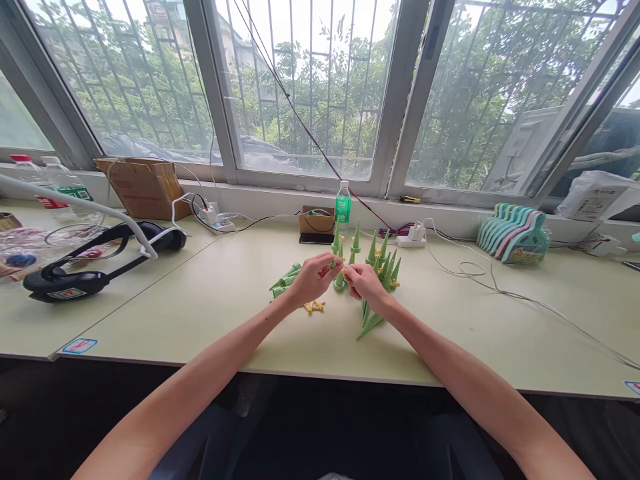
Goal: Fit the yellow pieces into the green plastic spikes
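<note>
My left hand (315, 277) is closed, its fingertips pinched at a light green pointed piece (337, 233) whose tip stands up above them. Facing it, my right hand (367, 283) is closed in a pinch at a small yellow piece (343, 270) between the two hands; fingers partly cover it. Just behind and right of my right hand stand several green cones (387, 263), some with yellow bits on them. Green cylindrical pieces (285, 280) lie left of my left hand. Small yellow pieces (314, 307) are heaped below it. A green cone (370, 325) lies near my right wrist.
Behind the hands are a bottle with a green label (343, 203), a small cardboard box (317, 220) and a dark phone (316, 238). Headphones (100, 260) lie left. Pastel hangers (515, 233) stand right, beyond a white cable (530, 299). The table's front edge (340, 379) is near me.
</note>
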The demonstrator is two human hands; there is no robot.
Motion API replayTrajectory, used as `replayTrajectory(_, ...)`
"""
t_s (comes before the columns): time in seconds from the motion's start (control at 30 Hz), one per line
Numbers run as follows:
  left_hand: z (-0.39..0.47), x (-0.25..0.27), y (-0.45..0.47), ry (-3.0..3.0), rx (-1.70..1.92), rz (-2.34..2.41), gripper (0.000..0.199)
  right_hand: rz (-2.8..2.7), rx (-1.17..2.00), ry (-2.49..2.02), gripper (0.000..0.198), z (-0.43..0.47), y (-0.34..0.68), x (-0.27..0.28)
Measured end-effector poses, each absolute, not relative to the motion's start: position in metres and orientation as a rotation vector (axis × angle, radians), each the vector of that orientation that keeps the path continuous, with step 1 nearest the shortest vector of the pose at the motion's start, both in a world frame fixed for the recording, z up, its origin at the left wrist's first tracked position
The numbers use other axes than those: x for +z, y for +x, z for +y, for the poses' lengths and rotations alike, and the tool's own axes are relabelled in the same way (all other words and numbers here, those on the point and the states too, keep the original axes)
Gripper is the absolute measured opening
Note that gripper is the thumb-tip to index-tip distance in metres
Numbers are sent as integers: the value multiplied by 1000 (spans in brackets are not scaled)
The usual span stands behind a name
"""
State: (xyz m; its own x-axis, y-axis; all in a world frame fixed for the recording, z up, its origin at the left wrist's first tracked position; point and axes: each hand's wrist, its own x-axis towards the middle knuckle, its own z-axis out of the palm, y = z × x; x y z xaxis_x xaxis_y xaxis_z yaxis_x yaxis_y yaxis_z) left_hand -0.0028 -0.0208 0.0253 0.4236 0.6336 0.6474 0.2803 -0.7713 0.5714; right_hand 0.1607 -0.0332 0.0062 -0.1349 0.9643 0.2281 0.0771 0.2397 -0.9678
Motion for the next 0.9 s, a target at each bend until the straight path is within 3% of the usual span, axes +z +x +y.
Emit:
replayTrajectory(0.7, -19, 23, -3, 2436, 1317, 767, 24, -1402, 1175, -1051, 37, -31, 162, 5)
replayTrajectory(0.9, -17, 23, -2, 2455, 1350, 818, 23, -1439, 1037, -1123, 37, -31, 160, 4)
